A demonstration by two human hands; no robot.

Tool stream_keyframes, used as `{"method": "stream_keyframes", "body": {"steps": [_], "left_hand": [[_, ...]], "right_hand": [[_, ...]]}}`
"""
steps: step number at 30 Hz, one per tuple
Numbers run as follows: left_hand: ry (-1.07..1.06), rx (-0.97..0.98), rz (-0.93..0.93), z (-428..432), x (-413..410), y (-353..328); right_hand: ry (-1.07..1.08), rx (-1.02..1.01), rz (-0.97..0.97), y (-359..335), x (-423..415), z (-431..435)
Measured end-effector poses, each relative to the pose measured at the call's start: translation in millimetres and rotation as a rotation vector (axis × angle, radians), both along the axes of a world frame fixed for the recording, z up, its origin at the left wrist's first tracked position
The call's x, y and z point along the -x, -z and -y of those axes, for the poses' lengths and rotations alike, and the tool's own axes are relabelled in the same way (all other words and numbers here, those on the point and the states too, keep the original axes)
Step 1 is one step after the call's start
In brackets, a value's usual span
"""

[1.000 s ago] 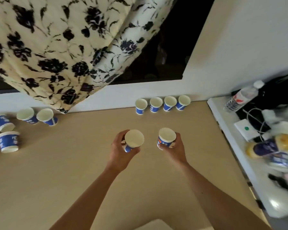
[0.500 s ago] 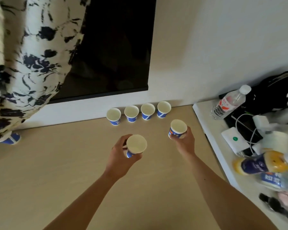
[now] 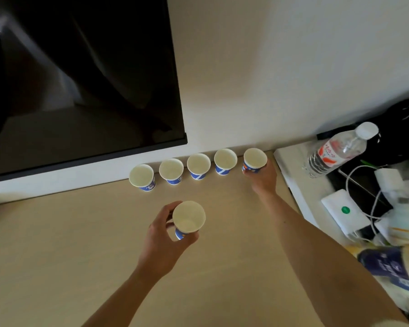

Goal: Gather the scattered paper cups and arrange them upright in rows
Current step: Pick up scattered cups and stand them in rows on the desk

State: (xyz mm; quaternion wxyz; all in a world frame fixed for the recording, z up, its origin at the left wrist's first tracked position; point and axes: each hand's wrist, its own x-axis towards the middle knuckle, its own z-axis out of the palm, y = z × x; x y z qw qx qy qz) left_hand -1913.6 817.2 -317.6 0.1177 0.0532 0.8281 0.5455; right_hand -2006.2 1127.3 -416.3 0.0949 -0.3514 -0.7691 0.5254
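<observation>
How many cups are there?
6 cups: four rowed by the wall, one in the right hand at the row's end, one in the left hand. Others may be off-frame.

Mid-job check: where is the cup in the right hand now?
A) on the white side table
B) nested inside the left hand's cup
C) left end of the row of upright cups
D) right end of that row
D: the right hand grips the fifth cup just right of the fourth standing cup, in line with the row; the left hand holds a spare cup apart.
</observation>
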Motion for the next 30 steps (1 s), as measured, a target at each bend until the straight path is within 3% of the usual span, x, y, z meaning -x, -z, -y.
{"method": "stream_keyframes", "body": {"steps": [15,20,22,26,30], "left_hand": [[-0.034,0.006,-0.019,14,7,4],[-0.119,0.028,-0.015,28,8,8],[-0.200,0.036,0.017,39,6,14],[-0.305,0.057,0.082,54,1,21],[-0.304,0.063,0.126,63,-4,23]], "right_hand": [[0.045,0.059,-0.094,10,14,-1],[0.220,-0.131,-0.153,12,-52,47],[0.003,-0.153,-0.216,10,-83,90],[-0.674,0.049,-0.169,-1,-122,177],[-0.801,0.194,-0.152,-10,-115,228]]}}
